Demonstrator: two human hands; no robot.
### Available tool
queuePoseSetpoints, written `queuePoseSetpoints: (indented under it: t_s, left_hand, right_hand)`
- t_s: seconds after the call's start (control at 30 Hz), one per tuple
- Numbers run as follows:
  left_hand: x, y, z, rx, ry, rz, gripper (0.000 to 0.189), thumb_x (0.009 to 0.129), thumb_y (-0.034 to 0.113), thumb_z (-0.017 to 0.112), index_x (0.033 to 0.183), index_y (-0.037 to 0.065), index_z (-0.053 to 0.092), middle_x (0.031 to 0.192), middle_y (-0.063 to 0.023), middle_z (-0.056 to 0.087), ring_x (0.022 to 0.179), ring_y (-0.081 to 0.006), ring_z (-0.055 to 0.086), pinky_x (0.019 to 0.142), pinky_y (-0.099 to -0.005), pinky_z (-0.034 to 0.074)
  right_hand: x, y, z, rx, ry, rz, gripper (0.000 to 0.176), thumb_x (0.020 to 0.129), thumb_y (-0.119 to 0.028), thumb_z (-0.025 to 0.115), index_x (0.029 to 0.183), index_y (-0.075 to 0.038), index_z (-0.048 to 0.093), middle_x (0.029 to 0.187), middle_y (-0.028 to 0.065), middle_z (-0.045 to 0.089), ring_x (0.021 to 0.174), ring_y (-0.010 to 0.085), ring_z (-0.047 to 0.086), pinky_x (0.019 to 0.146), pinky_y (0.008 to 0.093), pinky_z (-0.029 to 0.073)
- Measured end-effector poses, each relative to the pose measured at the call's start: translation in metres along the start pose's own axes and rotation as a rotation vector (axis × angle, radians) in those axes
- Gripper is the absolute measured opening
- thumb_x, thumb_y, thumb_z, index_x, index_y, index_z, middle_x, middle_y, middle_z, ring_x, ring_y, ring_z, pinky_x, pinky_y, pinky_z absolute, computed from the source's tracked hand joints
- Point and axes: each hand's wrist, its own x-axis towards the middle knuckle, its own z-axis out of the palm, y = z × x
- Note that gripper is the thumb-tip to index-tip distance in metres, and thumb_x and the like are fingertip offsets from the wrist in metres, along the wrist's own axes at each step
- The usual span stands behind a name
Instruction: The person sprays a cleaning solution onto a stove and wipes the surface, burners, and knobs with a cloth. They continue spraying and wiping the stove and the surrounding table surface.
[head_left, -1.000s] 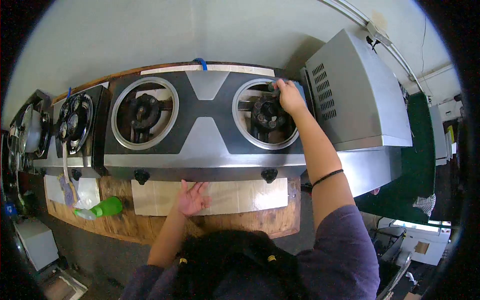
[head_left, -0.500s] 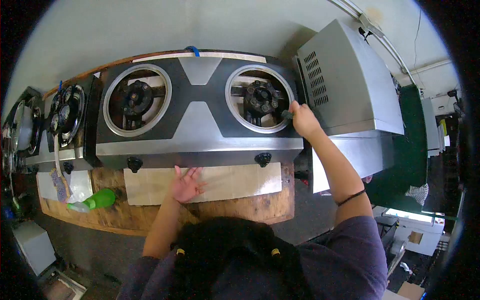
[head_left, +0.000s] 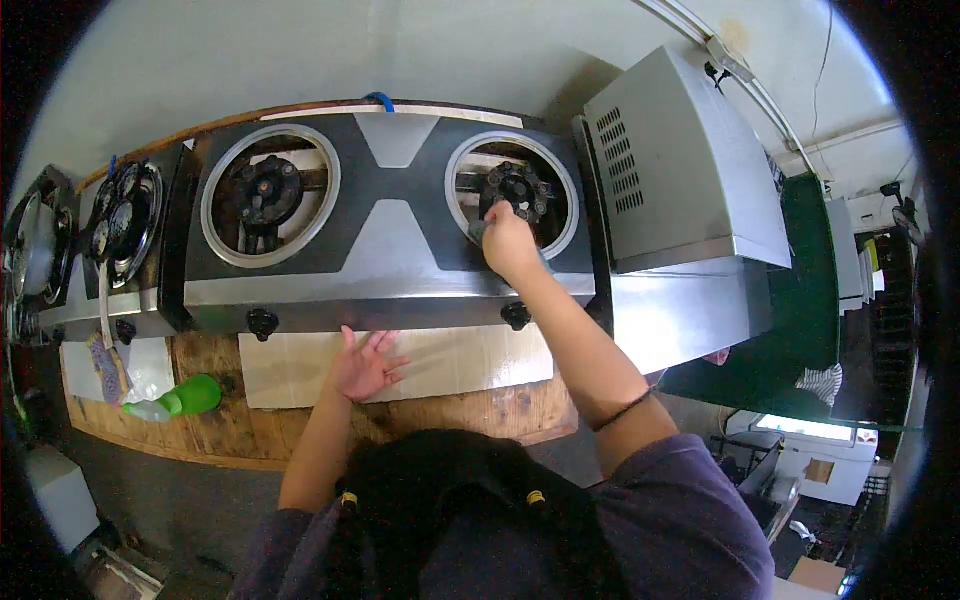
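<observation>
My right hand point(head_left: 509, 242) is closed around a crumpled grey-green cloth point(head_left: 478, 231), mostly hidden under the fingers. It presses at the front left part of the metal ring point(head_left: 570, 215) around the right burner point(head_left: 516, 190) of a two-burner gas stove point(head_left: 370, 225). Palm up and fingers spread, my left hand point(head_left: 365, 368) holds nothing. It rests just below the stove's front edge, over a flat sheet of cardboard point(head_left: 470, 365). Two black knobs, the left knob point(head_left: 262, 324) and the right knob point(head_left: 515, 315), sit on the stove's front.
A green spray bottle point(head_left: 195, 395) lies on the wooden table point(head_left: 215, 440), near a sponge point(head_left: 105, 368). A smaller stove point(head_left: 135, 235) with a long-handled utensil on it stands at left. At right is a large metal box point(head_left: 660, 160) with vents.
My right hand has moved left with the cloth, from the right side of the right burner ring to its front left. My left hand stays nearly still.
</observation>
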Motion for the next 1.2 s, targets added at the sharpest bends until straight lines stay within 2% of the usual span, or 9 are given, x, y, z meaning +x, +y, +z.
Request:
queuePoseSetpoints:
  t_s: [0.3,0.4,0.47,0.6,0.63,0.77,0.87,0.97,1.2]
  left_hand:
    - [0.002,0.003,-0.008,-0.154,-0.143,-0.022,0.089,0.079,0.076,0.029,0.143,0.015,0.018,0.148,0.0048,0.027,0.111,-0.0371,0.053,0.084,-0.0489,0.042]
    - [0.002,0.0,-0.012,-0.128,-0.132,-0.019,0.091,0.079,0.077,0.028,0.144,0.015,0.016,0.149,0.005,0.023,0.111,-0.0377,0.052,0.086,-0.0483,0.042]
    - [-0.002,0.002,0.002,-0.104,-0.134,-0.02,0.093,0.078,0.078,0.026,0.146,0.015,0.012,0.151,0.0053,0.02,0.111,-0.0372,0.052,0.088,-0.0475,0.041]
    - [-0.001,0.001,0.008,0.071,-0.01,-0.027,0.097,0.077,0.081,0.019,0.147,0.017,0.001,0.153,0.0067,0.011,0.112,-0.0325,0.051,0.089,-0.0449,0.041]
    - [-0.001,0.002,0.009,0.079,-0.011,-0.033,0.098,0.076,0.081,0.017,0.147,0.017,-0.001,0.154,0.0069,0.01,0.113,-0.0315,0.051,0.089,-0.0443,0.041]
    - [-0.001,0.004,0.009,0.098,-0.035,-0.038,0.098,0.076,0.081,0.012,0.147,0.016,-0.004,0.154,0.0076,0.006,0.111,-0.0293,0.052,0.089,-0.0426,0.041]
    - [-0.003,0.005,0.01,0.084,-0.032,-0.038,0.097,0.077,0.08,0.011,0.147,0.015,-0.004,0.154,0.0074,0.007,0.11,-0.0298,0.053,0.089,-0.0427,0.041]
    - [-0.003,0.005,0.008,0.042,-0.035,-0.043,0.097,0.077,0.08,0.011,0.147,0.015,-0.004,0.154,0.007,0.01,0.108,-0.0311,0.054,0.089,-0.0431,0.041]
    - [-0.004,0.003,0.0,-0.096,-0.026,-0.034,0.092,0.079,0.078,0.022,0.143,0.013,0.02,0.147,0.0051,0.027,0.105,-0.036,0.056,0.087,-0.0481,0.042]
  right_hand:
    - [0.084,-0.035,0.032,0.238,0.308,0.087,0.026,0.077,-0.003,0.049,0.102,-0.004,0.057,0.089,0.0258,0.063,0.088,0.042,0.061,0.08,0.0459,0.047]
    - [0.086,-0.039,-0.024,0.344,0.321,0.184,0.029,0.076,0.001,0.046,0.103,-0.004,0.058,0.091,0.0195,0.064,0.086,0.033,0.062,0.079,0.0398,0.048]
    - [0.095,0.007,-0.051,0.564,0.503,-0.027,0.031,0.077,0.005,0.044,0.103,-0.003,0.057,0.095,0.0137,0.061,0.086,0.0244,0.06,0.078,0.0347,0.048]
    - [0.042,0.022,-0.121,1.049,0.583,0.017,0.029,0.08,0.004,0.045,0.106,-0.003,0.056,0.1,0.0096,0.06,0.089,0.0194,0.057,0.08,0.0307,0.047]
    - [0.036,0.049,-0.12,0.799,0.628,0.076,0.028,0.079,0.001,0.05,0.106,-0.002,0.058,0.103,0.0136,0.061,0.091,0.0244,0.059,0.083,0.0324,0.046]
    - [-0.001,0.142,-0.066,-0.256,0.234,0.058,0.039,0.075,-0.013,0.066,0.111,0.0,0.059,0.121,0.0237,0.053,0.114,0.0395,0.047,0.098,0.0425,0.039]
    - [-0.023,0.11,-0.061,-0.37,0.4,0.0,0.053,0.073,-0.026,0.073,0.117,-0.001,0.057,0.119,0.0209,0.053,0.11,0.037,0.049,0.096,0.042,0.04]
    - [-0.022,0.096,-0.065,-0.445,0.307,-0.007,0.057,0.071,-0.03,0.075,0.116,-0.001,0.057,0.117,0.0195,0.053,0.108,0.0356,0.049,0.093,0.0408,0.043]
    - [0.032,0.116,-0.067,-0.461,0.267,0.027,0.039,0.07,-0.021,0.072,0.104,-0.005,0.065,0.1,0.0169,0.061,0.091,0.0349,0.059,0.081,0.0419,0.048]
